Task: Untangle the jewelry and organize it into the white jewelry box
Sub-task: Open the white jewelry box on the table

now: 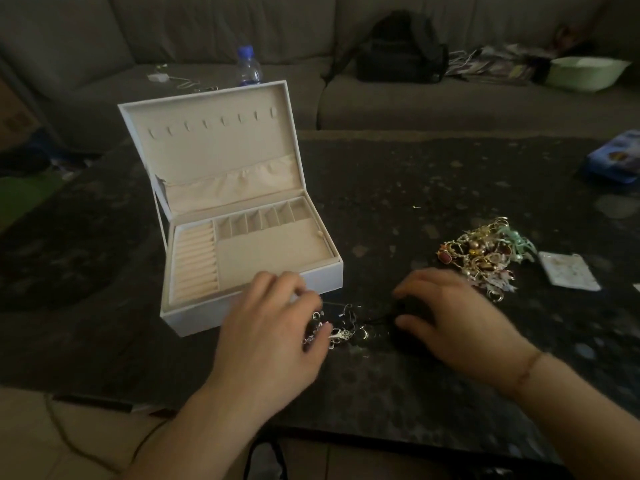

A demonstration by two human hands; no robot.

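1. The white jewelry box [194, 318] stands on the dark table [415, 188] with its lid raised.
2. A small tangle of silver jewelry [341, 329] lies on the table just right of the box's front corner.
3. The left hand [273, 327], fingers curled, touches this tangle; whether its grip pinches a piece cannot be told.
4. The right hand [450, 323] curls its grip round a dark object [403, 311] right of the tangle.
5. A larger gold jewelry heap [481, 252] lies well right of the box.
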